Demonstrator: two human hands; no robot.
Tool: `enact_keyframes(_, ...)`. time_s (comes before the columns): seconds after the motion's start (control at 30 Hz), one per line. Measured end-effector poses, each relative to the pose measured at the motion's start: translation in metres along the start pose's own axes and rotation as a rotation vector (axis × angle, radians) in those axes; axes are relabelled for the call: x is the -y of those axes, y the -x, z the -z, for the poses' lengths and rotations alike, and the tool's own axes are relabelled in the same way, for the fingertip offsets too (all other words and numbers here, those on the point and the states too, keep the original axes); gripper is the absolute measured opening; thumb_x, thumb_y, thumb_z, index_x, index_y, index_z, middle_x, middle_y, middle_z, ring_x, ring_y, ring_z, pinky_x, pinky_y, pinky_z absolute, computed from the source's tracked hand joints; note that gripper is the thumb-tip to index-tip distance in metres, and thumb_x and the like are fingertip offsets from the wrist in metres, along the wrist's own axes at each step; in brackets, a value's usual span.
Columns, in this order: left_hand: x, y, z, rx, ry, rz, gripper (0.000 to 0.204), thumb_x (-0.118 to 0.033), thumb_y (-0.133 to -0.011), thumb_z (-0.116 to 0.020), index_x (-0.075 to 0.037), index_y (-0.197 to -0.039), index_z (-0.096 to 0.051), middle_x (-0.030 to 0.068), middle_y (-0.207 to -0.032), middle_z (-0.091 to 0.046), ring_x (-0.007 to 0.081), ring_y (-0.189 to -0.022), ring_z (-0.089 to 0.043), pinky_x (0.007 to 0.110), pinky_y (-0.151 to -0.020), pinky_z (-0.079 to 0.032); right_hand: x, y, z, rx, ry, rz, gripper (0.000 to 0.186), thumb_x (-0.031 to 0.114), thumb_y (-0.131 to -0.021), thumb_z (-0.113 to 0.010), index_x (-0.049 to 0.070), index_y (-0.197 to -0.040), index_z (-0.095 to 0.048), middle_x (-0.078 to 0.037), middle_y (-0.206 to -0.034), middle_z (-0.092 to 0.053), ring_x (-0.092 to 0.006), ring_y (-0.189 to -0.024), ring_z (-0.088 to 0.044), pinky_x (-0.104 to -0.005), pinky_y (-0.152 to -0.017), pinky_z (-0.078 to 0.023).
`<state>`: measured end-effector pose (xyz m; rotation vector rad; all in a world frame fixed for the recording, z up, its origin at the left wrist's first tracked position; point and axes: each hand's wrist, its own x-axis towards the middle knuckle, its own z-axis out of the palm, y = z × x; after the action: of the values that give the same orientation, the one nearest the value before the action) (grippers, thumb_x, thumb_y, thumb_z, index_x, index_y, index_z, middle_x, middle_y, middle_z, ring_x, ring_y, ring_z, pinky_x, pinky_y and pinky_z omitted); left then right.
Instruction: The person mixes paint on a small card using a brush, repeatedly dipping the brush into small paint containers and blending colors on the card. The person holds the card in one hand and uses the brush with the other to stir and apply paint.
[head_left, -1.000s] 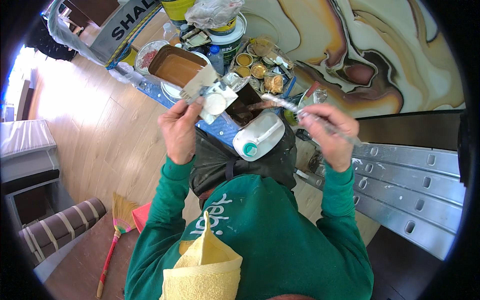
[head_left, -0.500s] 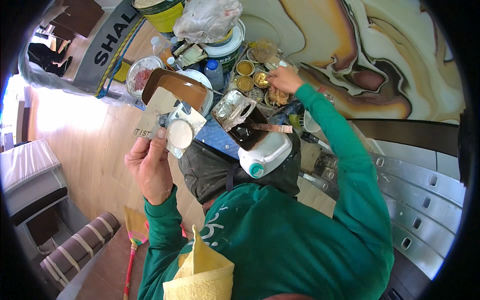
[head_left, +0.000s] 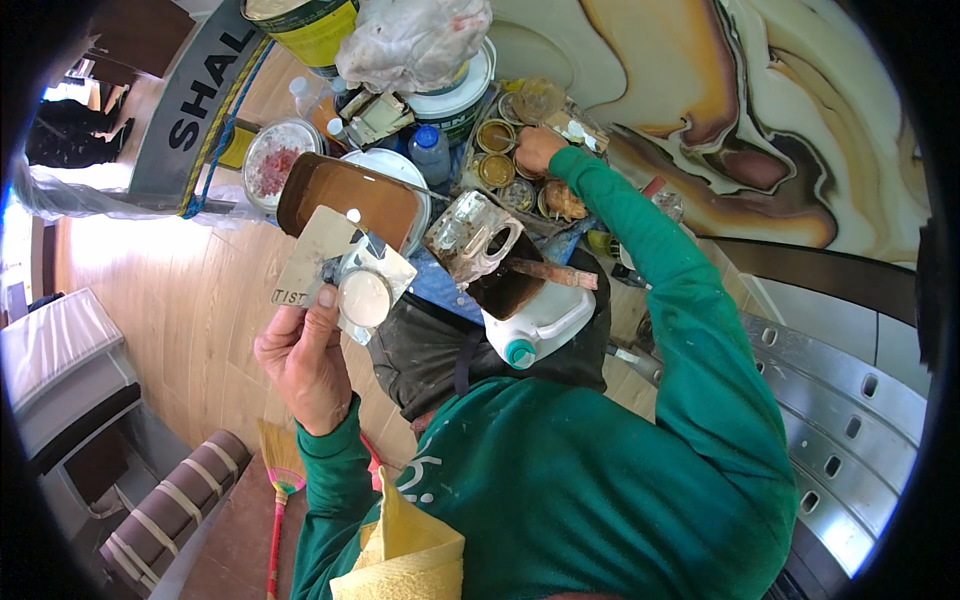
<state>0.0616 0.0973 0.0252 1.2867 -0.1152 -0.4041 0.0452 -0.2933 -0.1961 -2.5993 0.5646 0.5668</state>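
Note:
My left hand [head_left: 308, 352] grips a pale card [head_left: 308, 262] carrying a round tub of white paste [head_left: 364, 298], thumb on its front. My right hand [head_left: 538, 150] reaches among small tins [head_left: 496, 170] of gold and brown contents, fingers curled down and their tips hidden; I cannot make out what they hold. A brown tray [head_left: 350, 190] lies behind the card. Near the middle, a crumpled silvery container [head_left: 470, 235] sits on a dark tub, with a paint-smeared handle [head_left: 556, 272] across it. A white jug [head_left: 540, 330] with a teal cap stands below that.
Buckets [head_left: 300, 22], a plastic bag [head_left: 413, 40] and a blue-capped bottle [head_left: 429, 153] crowd the back. A marbled panel [head_left: 720, 70] fills the upper right, above metal planks [head_left: 840, 430]. A rolled mattress-like bundle [head_left: 175, 500] and a broom [head_left: 280, 460] lie lower left.
My right hand has moved forward and up into the tins, and the whitish stick it held earlier is out of sight. My left hand has moved left and down with the card.

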Motion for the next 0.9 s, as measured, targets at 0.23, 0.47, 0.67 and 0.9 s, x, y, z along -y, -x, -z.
enact_keyframes(0.23,0.001,-0.002,-0.003,-0.002,0.002,0.001,0.023,0.0,-0.089,-0.064,0.007,-0.111,-0.065,0.011,-0.1,-0.069,0.0134,-0.089,-0.065,0.026,-0.083,-0.051,-0.001,-0.004,-0.009,-0.027,-0.022,-0.003,0.038,0.025,-0.077,-0.055,-0.008,-0.092,-0.066,-0.031,-0.1,-0.064,-0.0458,-0.092,-0.063,-0.051,-0.085,-0.05)
enact_keyframes(0.47,0.001,0.0,0.001,0.004,0.03,-0.003,0.017,0.0,-0.089,-0.063,0.006,-0.104,-0.067,0.01,-0.099,-0.069,0.0123,-0.088,-0.064,0.025,-0.081,-0.05,0.001,-0.005,-0.01,-0.023,-0.001,-0.001,0.038,0.025,-0.076,-0.056,-0.006,-0.094,-0.067,-0.03,-0.097,-0.065,-0.0457,-0.092,-0.063,-0.0501,-0.085,-0.05)
enact_keyframes(0.67,0.001,-0.001,0.001,-0.043,0.047,-0.005,0.01,0.003,-0.087,-0.066,0.008,-0.095,-0.067,0.0113,-0.096,-0.068,0.013,-0.085,-0.062,0.027,-0.079,-0.052,0.001,-0.01,-0.015,-0.016,-0.002,-0.051,0.037,0.024,-0.077,-0.055,-0.007,-0.093,-0.068,-0.03,-0.097,-0.065,-0.0446,-0.093,-0.064,-0.0491,-0.085,-0.051)
enact_keyframes(0.9,-0.001,0.0,-0.005,-0.077,0.005,0.017,0.009,-0.001,-0.089,-0.064,0.006,-0.093,-0.067,0.0083,-0.091,-0.068,0.0113,-0.08,-0.062,0.025,-0.075,-0.05,-0.009,-0.019,-0.023,-0.007,-0.101,-0.04,0.035,0.026,-0.078,-0.057,-0.003,-0.094,-0.069,-0.03,-0.095,-0.065,-0.044,-0.092,-0.064,-0.0488,-0.086,-0.05)
